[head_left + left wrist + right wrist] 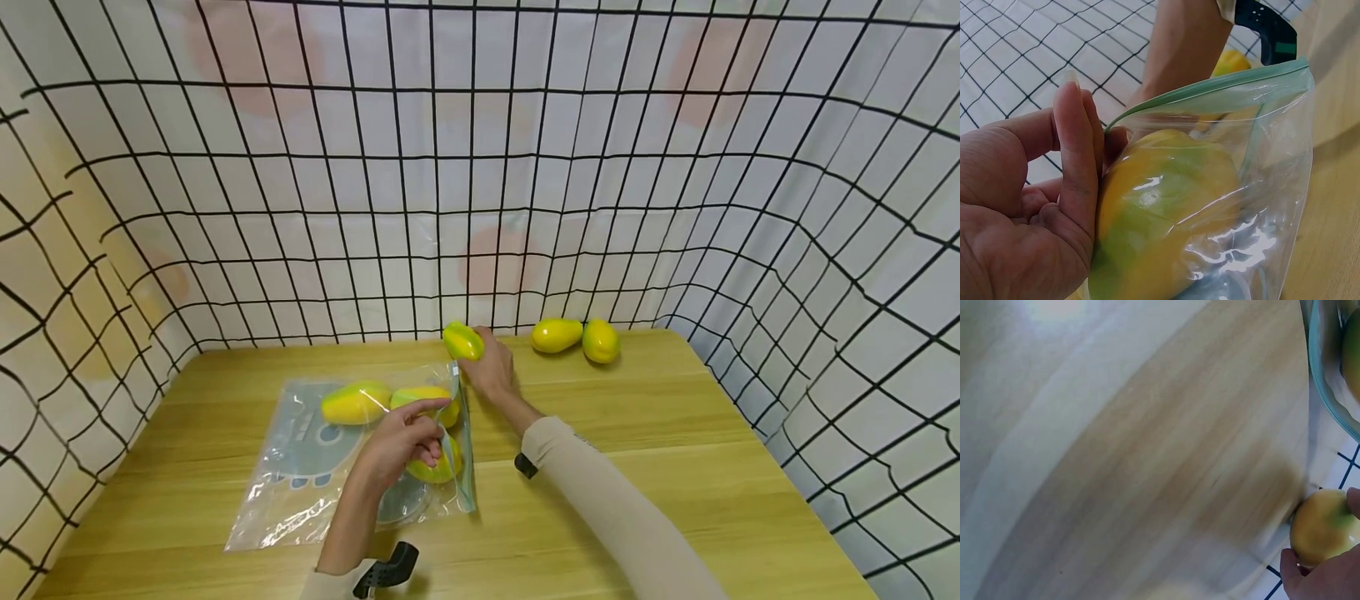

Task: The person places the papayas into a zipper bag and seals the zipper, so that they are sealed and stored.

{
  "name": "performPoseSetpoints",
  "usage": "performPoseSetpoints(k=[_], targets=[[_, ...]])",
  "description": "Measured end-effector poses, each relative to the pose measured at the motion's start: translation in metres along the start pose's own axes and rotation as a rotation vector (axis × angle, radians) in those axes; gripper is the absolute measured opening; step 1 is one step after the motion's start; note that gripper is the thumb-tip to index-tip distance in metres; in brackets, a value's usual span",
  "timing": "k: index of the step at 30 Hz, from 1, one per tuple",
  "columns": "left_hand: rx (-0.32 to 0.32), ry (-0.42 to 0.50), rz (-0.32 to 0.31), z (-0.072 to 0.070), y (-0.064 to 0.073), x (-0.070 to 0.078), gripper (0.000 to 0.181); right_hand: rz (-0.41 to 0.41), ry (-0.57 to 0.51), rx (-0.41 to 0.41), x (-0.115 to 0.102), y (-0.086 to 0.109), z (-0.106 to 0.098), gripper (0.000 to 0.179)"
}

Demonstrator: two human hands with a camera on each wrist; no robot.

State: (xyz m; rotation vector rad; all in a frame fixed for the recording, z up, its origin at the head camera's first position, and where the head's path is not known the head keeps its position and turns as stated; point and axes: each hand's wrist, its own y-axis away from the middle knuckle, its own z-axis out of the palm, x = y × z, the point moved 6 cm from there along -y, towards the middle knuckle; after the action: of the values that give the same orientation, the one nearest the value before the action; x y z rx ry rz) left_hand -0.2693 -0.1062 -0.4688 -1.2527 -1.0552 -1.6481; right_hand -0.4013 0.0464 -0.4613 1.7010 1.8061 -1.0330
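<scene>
My right hand (491,367) grips a yellow-green mango (462,341) near the table's back edge, beside the black grid. In the right wrist view fingertips curl around the mango (1319,528). A clear zip bag (277,508) with a green zip edge and a grey-blue print lies on the left, its mouth facing right. Three mangoes show inside it, one of them a yellow mango (354,404) farthest left. My left hand (401,442) is at the bag's mouth, index finger stretched along the zip edge. In the left wrist view its fingers hold the film beside a mango (1166,206).
Two more mangoes, a longer one (557,335) and a rounder one (601,342), lie side by side at the back right. A black wire grid (472,208) with pale cloth behind it surrounds the wooden table (637,433) on the back and both sides.
</scene>
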Motion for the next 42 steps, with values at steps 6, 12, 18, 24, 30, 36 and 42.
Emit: performPoseSetpoints(k=[6,12,18,24,30,36,42], targets=[[0.004,0.004,-0.002,0.000,0.001,0.000,0.055,0.019,0.001,0.013,0.003,0.000,-0.002,0.061],[-0.003,0.003,0.004,0.000,0.001,0.000,0.055,0.022,0.022,0.018,0.003,0.001,-0.008,0.061],[0.009,0.003,0.003,-0.002,0.001,0.000,0.055,-0.018,-0.002,0.011,-0.003,0.007,-0.020,0.058],[-0.002,-0.004,0.000,0.000,0.001,0.000,0.055,-0.019,0.002,-0.032,-0.003,0.014,-0.027,0.066],[0.004,-0.006,0.001,-0.001,0.001,0.000,0.055,-0.031,0.001,-0.082,-0.005,0.022,-0.035,0.068],[0.007,-0.010,-0.003,-0.001,0.002,0.000,0.055,-0.052,-0.013,-0.120,-0.004,0.035,-0.051,0.067],[0.013,-0.010,-0.009,0.000,0.002,0.000,0.054,-0.038,-0.017,-0.162,0.001,0.046,-0.065,0.067]])
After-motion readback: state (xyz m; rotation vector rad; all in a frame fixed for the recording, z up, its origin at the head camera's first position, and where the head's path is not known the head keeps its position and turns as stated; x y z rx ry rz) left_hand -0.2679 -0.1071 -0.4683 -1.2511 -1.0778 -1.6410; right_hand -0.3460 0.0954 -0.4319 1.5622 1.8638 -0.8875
